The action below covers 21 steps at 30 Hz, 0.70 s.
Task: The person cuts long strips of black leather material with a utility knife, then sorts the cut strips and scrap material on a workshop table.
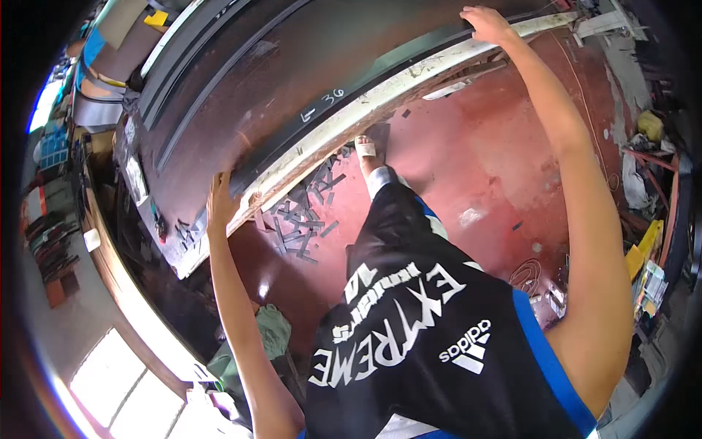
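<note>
A long dark strip [351, 95] with "L-36" written in white beside it lies along the near edge of the worktable [409, 77]. At its left end is my left hand [219, 199], its fingers pressed together against the end. My right hand [488, 25] is at the far right end of the strip, fingers curled over it. Its thumb is on the near side. Further back on the dark tabletop lie several long, thin black strips [208, 88].
Short dark offcuts [300, 219] are scattered on the red floor [482, 161] below the table. A red-handled tool [160, 228] lies at the table's left corner. Greenish cloth [273, 331] is near my left forearm. A yellow object [645, 249] and clutter stand at the right.
</note>
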Each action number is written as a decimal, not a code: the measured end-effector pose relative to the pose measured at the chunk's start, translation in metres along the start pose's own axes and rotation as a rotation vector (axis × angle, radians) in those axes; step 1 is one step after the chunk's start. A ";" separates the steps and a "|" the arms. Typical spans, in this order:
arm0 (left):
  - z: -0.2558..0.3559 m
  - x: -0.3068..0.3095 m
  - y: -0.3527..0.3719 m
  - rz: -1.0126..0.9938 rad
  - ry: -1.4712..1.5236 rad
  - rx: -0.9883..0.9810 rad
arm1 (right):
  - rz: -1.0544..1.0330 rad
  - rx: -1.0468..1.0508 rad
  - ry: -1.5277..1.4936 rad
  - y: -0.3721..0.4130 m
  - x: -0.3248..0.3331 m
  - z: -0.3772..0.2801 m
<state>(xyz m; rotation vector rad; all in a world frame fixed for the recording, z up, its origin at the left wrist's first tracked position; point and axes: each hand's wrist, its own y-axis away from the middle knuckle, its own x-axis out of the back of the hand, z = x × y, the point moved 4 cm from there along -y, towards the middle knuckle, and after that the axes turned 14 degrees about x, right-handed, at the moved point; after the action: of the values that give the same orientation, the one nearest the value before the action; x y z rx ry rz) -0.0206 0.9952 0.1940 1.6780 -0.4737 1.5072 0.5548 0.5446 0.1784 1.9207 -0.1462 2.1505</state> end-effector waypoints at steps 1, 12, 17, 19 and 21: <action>-0.002 0.000 -0.004 0.003 -0.011 0.016 | 0.008 0.000 0.004 -0.002 -0.002 0.000; 0.017 0.007 -0.013 0.080 -0.165 -0.006 | -0.133 -0.061 0.071 0.000 0.011 -0.007; 0.011 -0.004 -0.016 0.114 -0.156 -0.027 | -0.009 -0.024 0.053 0.001 0.000 0.001; 0.015 -0.003 -0.018 0.059 -0.162 0.043 | -0.014 -0.018 -0.011 0.004 0.004 0.002; 0.013 -0.008 -0.020 0.063 -0.225 0.060 | -0.014 0.016 -0.049 0.005 0.004 0.006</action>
<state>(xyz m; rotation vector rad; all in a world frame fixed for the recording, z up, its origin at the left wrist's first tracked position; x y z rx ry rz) 0.0002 0.9954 0.1804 1.9061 -0.6102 1.3951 0.5586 0.5384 0.1833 1.9781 -0.1254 2.1031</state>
